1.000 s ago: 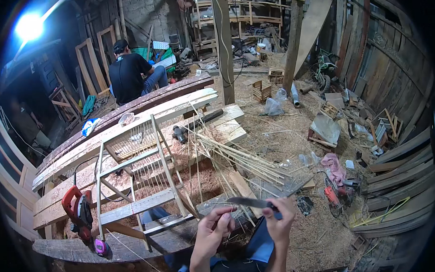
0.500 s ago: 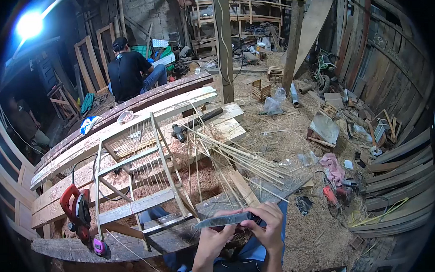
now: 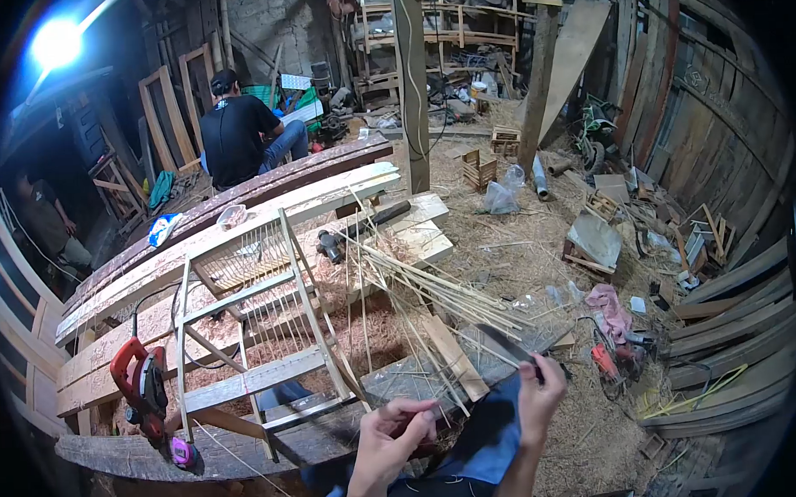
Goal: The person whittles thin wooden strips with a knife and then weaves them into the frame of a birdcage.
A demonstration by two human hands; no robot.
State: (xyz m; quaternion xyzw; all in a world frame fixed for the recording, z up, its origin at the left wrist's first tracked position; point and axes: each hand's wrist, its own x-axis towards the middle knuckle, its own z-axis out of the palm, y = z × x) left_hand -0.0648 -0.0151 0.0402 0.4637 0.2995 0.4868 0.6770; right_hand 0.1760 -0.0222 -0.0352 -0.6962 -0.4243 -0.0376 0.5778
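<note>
My right hand [image 3: 541, 399] is closed round the handle of a knife [image 3: 504, 344], whose blade points up and to the left over the plank's edge. To its left, my left hand [image 3: 396, 441] has its fingers pinched together; whatever they hold, if anything, is too small to make out. Thin wooden sticks [image 3: 452, 290] lie fanned out beyond my hands, beside a short flat board [image 3: 455, 359]. A wooden frame with slats and thin rods [image 3: 253, 376] rests on the bench to the left.
A red power planer [image 3: 141, 384] and a pink tape measure [image 3: 183, 452] sit at the bench's left. A hammer [image 3: 329, 244] lies behind the frame. One person in black [image 3: 236, 136] sits at the back; another person [image 3: 51, 221] is at far left. Red tool [image 3: 605, 361] on the floor, right.
My right hand has moved right, away from my left hand, taking the knife with it. The blade now points up-left instead of lying level across both hands.
</note>
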